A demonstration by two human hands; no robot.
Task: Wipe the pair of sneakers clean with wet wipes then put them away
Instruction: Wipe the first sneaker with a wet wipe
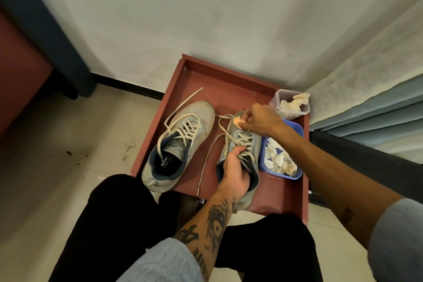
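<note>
Two grey sneakers with navy collars and pale laces lie in a reddish-brown tray (229,91). The left sneaker (180,139) rests untouched, its laces loose. My left hand (235,171) grips the right sneaker (249,142) at its tongue and collar. My right hand (261,121) presses a crumpled wet wipe (238,120) against that shoe's toe. Much of the toe is hidden by the hand.
A clear tub (289,104) of folded wipes stands at the tray's far right corner. A blue tub (281,153) holding crumpled wipes sits beside the right sneaker. Wall behind, curtain at right, dark furniture at left, dirt specks on the tiled floor (128,146).
</note>
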